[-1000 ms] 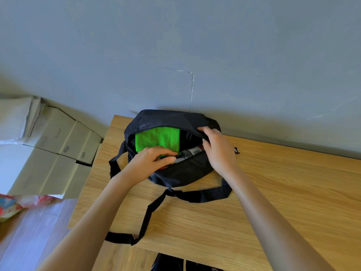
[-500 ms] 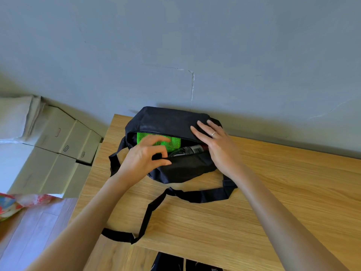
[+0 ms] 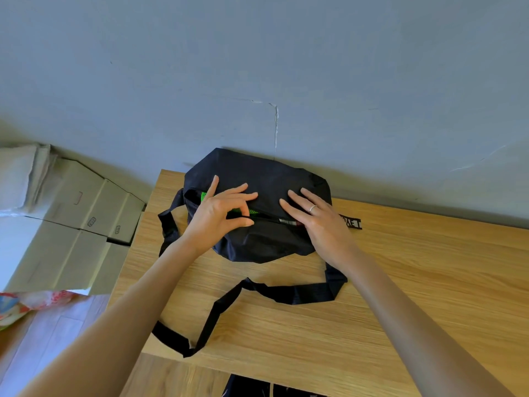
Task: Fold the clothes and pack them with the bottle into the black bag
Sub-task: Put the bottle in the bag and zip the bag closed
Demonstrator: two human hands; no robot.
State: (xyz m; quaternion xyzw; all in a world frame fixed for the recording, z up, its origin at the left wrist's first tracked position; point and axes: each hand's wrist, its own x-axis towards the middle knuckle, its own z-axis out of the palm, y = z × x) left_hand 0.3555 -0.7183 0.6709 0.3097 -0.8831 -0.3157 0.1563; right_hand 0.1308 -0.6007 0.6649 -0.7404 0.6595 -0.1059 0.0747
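Compared with half a second ago, the opening of the black bag (image 3: 257, 202) is narrowed to a slit, so only slivers of the green clothing (image 3: 252, 212) and the bottle (image 3: 287, 222) are seen. The bag is set on the table (image 3: 415, 282) against the wall, its long axis running left to right, with the bottle lying along the same line. The left hand (image 3: 217, 216) is pinched at the slit, thumb and forefinger nearly closed; whether a zipper pull is gripped cannot be told. The right hand (image 3: 320, 222) is laid flat, fingers spread, on the bag's top.
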